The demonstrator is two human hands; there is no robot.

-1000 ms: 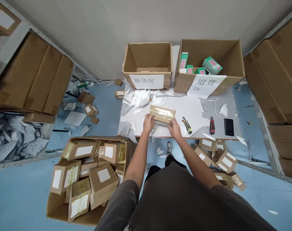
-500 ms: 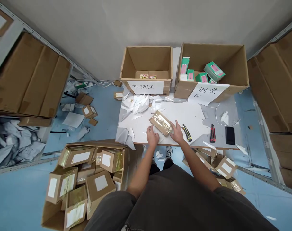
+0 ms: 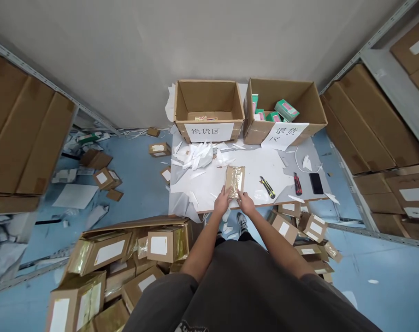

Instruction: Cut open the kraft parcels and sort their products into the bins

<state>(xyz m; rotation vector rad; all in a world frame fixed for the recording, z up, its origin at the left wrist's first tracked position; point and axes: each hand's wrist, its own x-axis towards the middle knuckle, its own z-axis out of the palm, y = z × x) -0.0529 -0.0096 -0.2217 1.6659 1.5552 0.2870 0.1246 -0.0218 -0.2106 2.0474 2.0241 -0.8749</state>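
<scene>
A small cardboard box wrapped in shiny tape lies near the front edge of the white-covered table, its long side pointing away from me. My left hand grips its near left corner. On the near right corner, my right hand has its fingers closed against the box. To the right lies a yellow-and-black box cutter, and beyond it a red-and-black box cutter. A black phone rests at the table's right end.
Two open cartons stand at the back: the left carton with a few small packs, the right carton with green boxes. Torn paper litters the table. A large carton of parcels sits on the floor at left; more parcels lie at right.
The small box has been turned from slanting to nearly straight. My right hand has moved from its right side to its near end, closer to my left hand. The view has shifted.
</scene>
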